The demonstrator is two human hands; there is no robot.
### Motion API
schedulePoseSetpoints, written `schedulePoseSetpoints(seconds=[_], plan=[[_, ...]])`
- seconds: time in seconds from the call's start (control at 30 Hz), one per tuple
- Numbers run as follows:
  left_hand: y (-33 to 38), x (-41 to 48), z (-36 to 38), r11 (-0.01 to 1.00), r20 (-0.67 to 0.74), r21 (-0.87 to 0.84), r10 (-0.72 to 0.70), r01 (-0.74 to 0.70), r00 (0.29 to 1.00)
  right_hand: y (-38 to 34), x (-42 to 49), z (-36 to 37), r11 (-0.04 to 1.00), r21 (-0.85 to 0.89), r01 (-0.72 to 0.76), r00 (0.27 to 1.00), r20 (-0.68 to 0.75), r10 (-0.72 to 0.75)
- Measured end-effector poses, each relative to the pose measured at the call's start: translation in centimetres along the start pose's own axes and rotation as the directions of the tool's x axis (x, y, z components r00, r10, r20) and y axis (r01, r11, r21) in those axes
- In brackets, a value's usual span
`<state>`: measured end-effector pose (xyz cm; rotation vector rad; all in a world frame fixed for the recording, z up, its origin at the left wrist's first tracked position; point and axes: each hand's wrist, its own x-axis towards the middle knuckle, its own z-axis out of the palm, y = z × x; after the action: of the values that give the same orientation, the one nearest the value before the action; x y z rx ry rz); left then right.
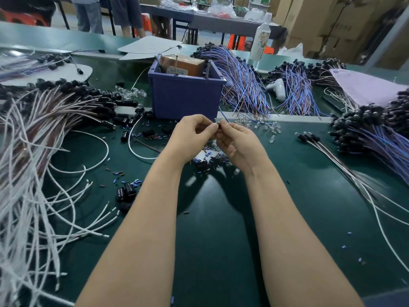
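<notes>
Item: small black socket with blue wire attached, held just in front of the purple bin.
Left hand: fingertips curled, pinching the socket.
Right hand: pinching it from the opposite side.
White wires: heaped left of the bin.
Wired harnesses: heaped right of it.

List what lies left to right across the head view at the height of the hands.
Wire pile → left hand → black part pinched between both hands → right hand → clear bulbs → blue wires with black ends.
</notes>
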<state>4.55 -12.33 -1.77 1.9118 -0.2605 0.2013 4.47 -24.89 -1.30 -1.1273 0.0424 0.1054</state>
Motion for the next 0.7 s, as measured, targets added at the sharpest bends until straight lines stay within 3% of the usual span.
schedulePoseSetpoints(seconds=[0.07, 0.1, 0.13, 0.17, 0.23, 0.27, 0.37, 0.43, 0.53, 0.7], plan=[[0.0, 0.0, 0.0, 0.999, -0.012, 0.042, -0.016, 0.017, 1.000, 0.3, 0.1, 0.3, 0.974, -0.205, 0.097, 0.993, -0.047, -0.109], [0.0, 0.1, 0.1, 0.996, -0.032, 0.090, -0.021, 0.024, 0.999, 0.5, 0.2, 0.4, 0.882, -0.437, 0.175, 0.972, -0.068, -0.227], [0.2, 0.2, 0.2, 0.990, -0.060, 0.142, -0.019, 0.027, 0.998, 0.6, 0.3, 0.4, 0.724, -0.649, 0.234, 0.935, -0.053, -0.350], [0.4, 0.2, 0.3, 0.983, -0.084, 0.179, -0.014, 0.028, 0.996, 0.7, 0.4, 0.5, 0.585, -0.764, 0.271, 0.898, -0.017, -0.439], [0.7, 0.2, 0.5, 0.981, -0.080, 0.195, -0.003, 0.019, 0.997, 0.6, 0.5, 0.4, 0.520, -0.804, 0.288, 0.883, 0.013, -0.470], [0.7, 0.2, 0.4, 0.985, -0.049, 0.172, -0.007, 0.015, 0.999, 0.6, 0.6, 0.1, 0.562, -0.779, 0.280, 0.894, -0.002, -0.448], [0.5, 0.0, -0.6, 0.998, 0.071, 0.049, -0.051, 0.048, 0.996, -0.6, 0.6, -1.9, 0.826, -0.522, 0.215, 0.928, -0.156, -0.340], [0.3, 0.0, -1.2, 0.999, 0.019, -0.005, -0.054, 0.054, 0.998, -1.2, 0.8, -3.4, 0.847, -0.505, 0.169, 0.910, -0.249, -0.330], [0.2, 0.3, -0.9, 0.995, -0.149, -0.080, -0.077, 0.065, 0.986, -0.4, 1.2, -3.6, 0.648, -0.758, 0.071, 0.869, -0.273, -0.413], [-0.4, 0.5, -0.2, 0.976, -0.179, -0.143, -0.186, 0.162, 0.966, 0.0, 0.5, -2.6, 0.368, -0.930, -0.021, 0.917, -0.165, -0.363]])
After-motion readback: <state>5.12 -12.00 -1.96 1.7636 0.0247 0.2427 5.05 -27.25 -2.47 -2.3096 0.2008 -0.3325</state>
